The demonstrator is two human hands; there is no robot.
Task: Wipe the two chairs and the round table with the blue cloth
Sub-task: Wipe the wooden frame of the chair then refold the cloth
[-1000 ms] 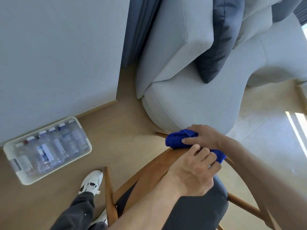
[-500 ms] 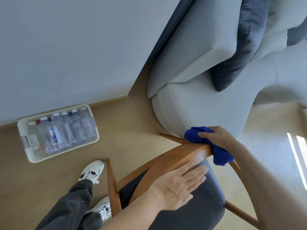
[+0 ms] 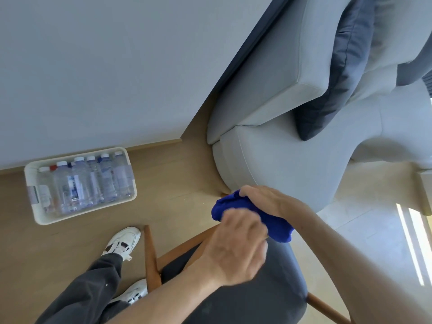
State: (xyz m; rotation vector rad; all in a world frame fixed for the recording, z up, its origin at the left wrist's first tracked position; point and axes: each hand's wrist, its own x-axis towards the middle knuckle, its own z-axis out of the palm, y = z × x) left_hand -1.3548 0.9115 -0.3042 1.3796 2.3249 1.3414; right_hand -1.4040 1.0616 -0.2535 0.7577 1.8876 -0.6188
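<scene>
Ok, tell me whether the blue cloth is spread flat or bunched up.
Bunched up. The blue cloth is a crumpled wad gripped by the right hand over the chair's backrest, with the left hand in front.

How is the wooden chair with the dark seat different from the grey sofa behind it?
The wooden chair has a bare brown frame with thin parts; the grey sofa is fully covered in pale fabric and looks bulky. The chair's seat pad is dark grey, while the sofa's seat is light grey. A dark cushion leans on the sofa; the chair carries none. Both stand on the floor and have padded seats.
</scene>
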